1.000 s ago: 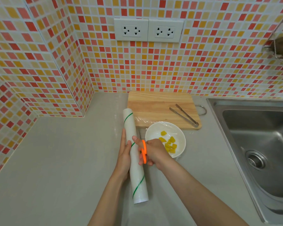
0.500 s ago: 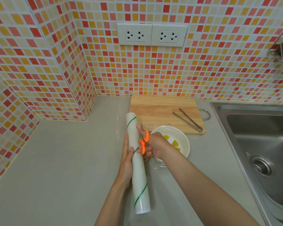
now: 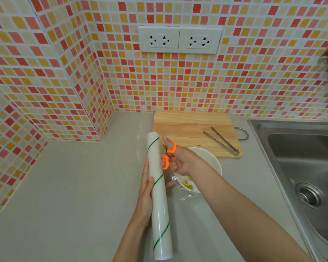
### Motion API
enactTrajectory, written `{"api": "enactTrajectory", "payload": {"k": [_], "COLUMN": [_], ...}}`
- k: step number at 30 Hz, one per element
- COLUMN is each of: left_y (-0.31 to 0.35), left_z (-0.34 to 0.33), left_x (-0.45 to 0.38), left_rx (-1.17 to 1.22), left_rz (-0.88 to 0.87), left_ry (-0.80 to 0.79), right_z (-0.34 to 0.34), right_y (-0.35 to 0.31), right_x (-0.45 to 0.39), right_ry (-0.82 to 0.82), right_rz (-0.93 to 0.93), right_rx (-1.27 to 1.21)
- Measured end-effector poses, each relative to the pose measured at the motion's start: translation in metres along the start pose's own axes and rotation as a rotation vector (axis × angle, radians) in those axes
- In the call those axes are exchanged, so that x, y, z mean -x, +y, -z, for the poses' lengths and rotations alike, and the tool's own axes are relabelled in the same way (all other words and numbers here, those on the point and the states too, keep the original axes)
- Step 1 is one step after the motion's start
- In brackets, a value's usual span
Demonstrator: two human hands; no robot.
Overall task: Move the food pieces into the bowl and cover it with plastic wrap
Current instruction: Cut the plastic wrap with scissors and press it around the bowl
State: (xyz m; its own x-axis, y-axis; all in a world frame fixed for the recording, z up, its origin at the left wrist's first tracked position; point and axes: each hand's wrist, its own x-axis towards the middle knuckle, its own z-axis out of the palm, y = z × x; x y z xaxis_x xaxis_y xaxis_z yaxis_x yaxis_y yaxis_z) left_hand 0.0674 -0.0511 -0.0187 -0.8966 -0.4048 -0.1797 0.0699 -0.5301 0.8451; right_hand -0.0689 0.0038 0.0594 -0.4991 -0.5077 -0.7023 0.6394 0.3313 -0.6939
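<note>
Holding yellow food pieces [image 3: 188, 184]: white bowl [image 3: 214, 161]

Head cam, looks down/fwd over counter [image 3: 68, 186], close.

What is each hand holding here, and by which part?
Left hand grips the white plastic-wrap roll with green stripes around its middle. Right hand holds the orange-handled scissors, thumb and fingers through the handle loops.

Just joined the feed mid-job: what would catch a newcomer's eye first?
At centre, the left hand grips a long white plastic wrap roll, while the right hand works orange-handled scissors beside it. Behind them, a white bowl of yellow food pieces sits before a wooden cutting board bearing metal tongs.
</note>
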Motion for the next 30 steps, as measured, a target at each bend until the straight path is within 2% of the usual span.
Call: {"api": "enactTrajectory", "payload": {"k": [8,12,17,21,23,25,28,30], "left_y": [0.003,0.007,0.011,0.022,0.025,0.027,0.027,0.025], "left_z": [0.011,0.014,0.026,0.031,0.032,0.03,0.024,0.024], "left_x": [0.011,0.022,0.027,0.019,0.017,0.017,0.017,0.017], "left_rx": [-0.212,-0.191,-0.368,-0.594,-0.815,-1.042,-1.235,-1.324], "left_rz": [-0.085,-0.063,-0.132,-0.036,0.008,0.027,0.031,0.003], "left_ry": [0.019,0.028,0.144,0.132,0.091,0.073,0.109,0.147], "right_z": [-0.004,-0.011,-0.015,-0.004,0.017,0.049,0.105,0.138], "right_y": [-0.009,-0.015,-0.035,-0.042,-0.035,-0.02,0.02,0.057], "right_x": [-0.005,-0.012,-0.008,0.018,0.037,0.054,0.073,0.08], "right_ry": [-0.026,0.029,-0.041,-0.086,-0.104,0.044,0.572,0.847], "right_rz": [-0.038,0.024,0.024,0.219,0.346,0.468,0.565,0.507], "right_rx": [0.004,0.001,0.068,0.26,0.236,0.202,0.362,0.552]}}
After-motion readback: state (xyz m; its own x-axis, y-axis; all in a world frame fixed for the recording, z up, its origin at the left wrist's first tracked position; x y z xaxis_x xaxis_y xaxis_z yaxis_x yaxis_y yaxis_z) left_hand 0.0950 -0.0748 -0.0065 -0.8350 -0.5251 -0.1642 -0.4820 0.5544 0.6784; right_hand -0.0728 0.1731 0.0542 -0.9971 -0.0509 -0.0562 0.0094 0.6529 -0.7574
